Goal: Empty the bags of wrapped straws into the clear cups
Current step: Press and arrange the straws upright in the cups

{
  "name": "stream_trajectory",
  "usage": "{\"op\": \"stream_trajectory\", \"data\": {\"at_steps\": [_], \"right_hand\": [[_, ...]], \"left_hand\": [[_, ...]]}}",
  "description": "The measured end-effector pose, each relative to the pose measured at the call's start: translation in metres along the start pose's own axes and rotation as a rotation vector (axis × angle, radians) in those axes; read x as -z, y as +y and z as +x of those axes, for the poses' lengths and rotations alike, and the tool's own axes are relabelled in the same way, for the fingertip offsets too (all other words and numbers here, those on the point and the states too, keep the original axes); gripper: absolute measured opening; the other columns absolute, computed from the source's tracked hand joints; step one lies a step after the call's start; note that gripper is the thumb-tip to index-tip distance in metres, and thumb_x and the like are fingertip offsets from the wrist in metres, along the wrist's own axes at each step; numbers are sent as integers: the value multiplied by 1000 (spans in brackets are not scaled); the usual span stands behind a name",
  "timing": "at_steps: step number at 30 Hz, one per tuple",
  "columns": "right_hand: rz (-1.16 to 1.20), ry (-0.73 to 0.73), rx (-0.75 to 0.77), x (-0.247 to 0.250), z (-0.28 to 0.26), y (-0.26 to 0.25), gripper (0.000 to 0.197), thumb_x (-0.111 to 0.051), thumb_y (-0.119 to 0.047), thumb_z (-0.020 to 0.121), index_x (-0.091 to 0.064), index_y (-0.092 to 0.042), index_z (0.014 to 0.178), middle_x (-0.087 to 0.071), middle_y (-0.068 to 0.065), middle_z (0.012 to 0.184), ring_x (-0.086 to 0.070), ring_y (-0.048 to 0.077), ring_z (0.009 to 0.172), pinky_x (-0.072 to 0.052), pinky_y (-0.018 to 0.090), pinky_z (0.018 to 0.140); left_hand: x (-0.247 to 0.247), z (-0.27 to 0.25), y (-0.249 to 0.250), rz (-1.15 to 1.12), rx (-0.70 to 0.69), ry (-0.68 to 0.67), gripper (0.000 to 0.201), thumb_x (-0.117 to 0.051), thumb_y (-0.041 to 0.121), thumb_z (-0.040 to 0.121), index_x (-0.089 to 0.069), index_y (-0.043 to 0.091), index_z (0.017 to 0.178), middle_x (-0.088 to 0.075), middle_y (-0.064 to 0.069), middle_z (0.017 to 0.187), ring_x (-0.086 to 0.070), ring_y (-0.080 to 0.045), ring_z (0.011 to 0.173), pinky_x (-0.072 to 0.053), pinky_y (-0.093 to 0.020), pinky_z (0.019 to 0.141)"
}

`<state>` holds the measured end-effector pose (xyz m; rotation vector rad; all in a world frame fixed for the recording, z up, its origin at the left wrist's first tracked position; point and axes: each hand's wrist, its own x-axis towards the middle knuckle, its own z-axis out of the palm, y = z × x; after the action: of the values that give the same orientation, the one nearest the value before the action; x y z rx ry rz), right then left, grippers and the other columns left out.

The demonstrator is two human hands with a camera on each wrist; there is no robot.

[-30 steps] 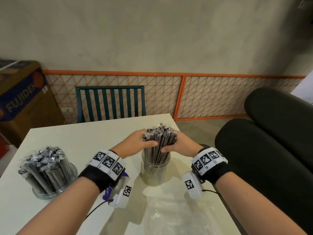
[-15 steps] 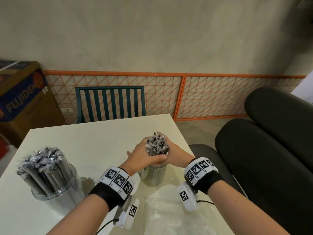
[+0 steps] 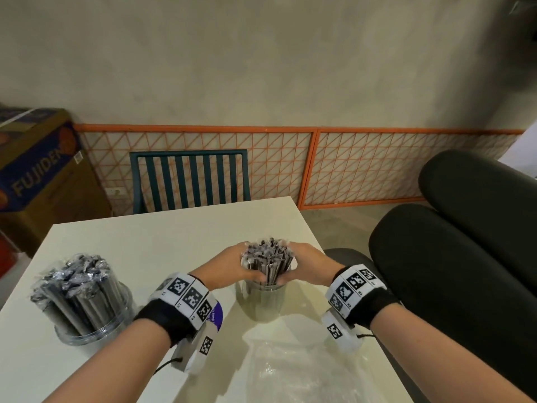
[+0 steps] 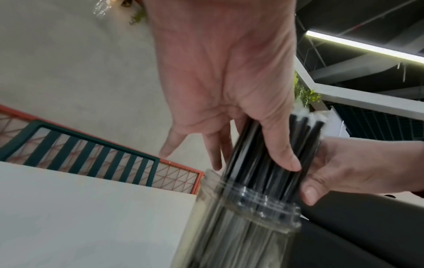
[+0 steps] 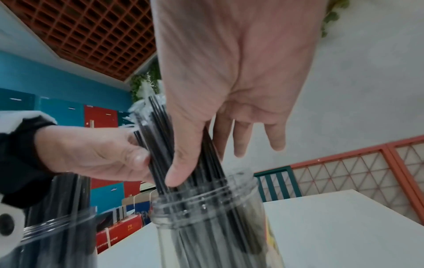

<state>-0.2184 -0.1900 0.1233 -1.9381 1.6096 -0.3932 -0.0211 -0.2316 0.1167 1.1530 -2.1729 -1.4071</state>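
A clear cup [image 3: 263,301] stands mid-table with a bundle of dark wrapped straws [image 3: 268,258] upright in it, their tops above the rim. My left hand [image 3: 229,270] and right hand [image 3: 308,265] clasp the bundle from either side just above the rim. In the left wrist view the left thumb [image 4: 281,145] presses the straws [image 4: 257,159] above the cup [image 4: 247,228], fingers behind them. In the right wrist view the right thumb [image 5: 183,163] presses the straws [image 5: 160,137] at the cup's [image 5: 206,226] mouth. A second clear cup [image 3: 87,312], full of straws, stands at left.
An empty clear plastic bag [image 3: 293,370] lies crumpled on the white table [image 3: 162,237] near me. A green slatted chair [image 3: 189,178] stands behind the table, a cardboard box [image 3: 37,170] at far left, and black cushions [image 3: 465,257] to the right.
The bundle has sunk deeper into the middle cup. Both hands came down with it and closed in around it just above the rim.
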Motion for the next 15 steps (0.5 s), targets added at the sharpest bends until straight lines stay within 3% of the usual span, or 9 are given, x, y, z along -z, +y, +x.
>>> {"op": "stream_trajectory", "data": {"at_steps": [2,3,6,8,10,13,15], "right_hand": [[24,0,2,-3,-1,2,74,-82,-19,68,-46,-17,132,-62,4,127,-55,15,115,-40,23,89],[37,2,-5,-3,-1,1,78,-82,-20,68,-43,-18,135,-60,4,128,-54,16,117,-41,25,93],[76,26,-37,-5,-3,1,77,-77,-20,75,-35,-18,140,-58,6,132,-54,22,121,-41,26,98],[95,46,-44,-9,-5,0,75,-73,-18,79,-33,-17,142,-57,8,133,-53,22,122,-40,25,100],[106,64,-55,-14,-5,-2,74,-72,-17,80,-32,-15,144,-56,9,135,-52,23,124,-40,29,104],[115,125,-53,-18,-4,-5,69,-71,-15,80,-38,-13,140,-60,12,129,-55,25,120,-42,26,97],[153,166,-47,-12,-1,-5,63,-74,-15,77,-47,-12,134,-64,11,124,-58,24,116,-43,25,93]], "left_hand": [[-4,-1,-3,-40,17,16,85,-81,44,53,-51,22,130,-63,5,125,-57,-11,117,-43,-39,106],[-7,-2,-3,-69,22,34,90,-82,44,53,-47,23,133,-61,6,126,-56,-11,118,-42,-39,107],[-22,-5,0,-195,39,126,94,-83,22,66,-28,23,142,-52,10,126,-49,-7,118,-36,-26,107],[-35,-9,2,-198,26,203,101,-85,25,64,-23,25,144,-51,13,121,-48,-8,119,-32,-31,111],[-47,-8,2,-129,9,293,95,-85,34,61,-32,24,139,-54,14,116,-49,-9,118,-29,-36,112],[-49,-3,7,-91,22,421,62,-80,28,70,-52,18,125,-65,3,110,-60,-18,107,-44,-38,97],[-38,0,12,-74,1,413,50,-76,23,74,-58,17,121,-68,-3,112,-62,-21,108,-46,-41,98]]}}
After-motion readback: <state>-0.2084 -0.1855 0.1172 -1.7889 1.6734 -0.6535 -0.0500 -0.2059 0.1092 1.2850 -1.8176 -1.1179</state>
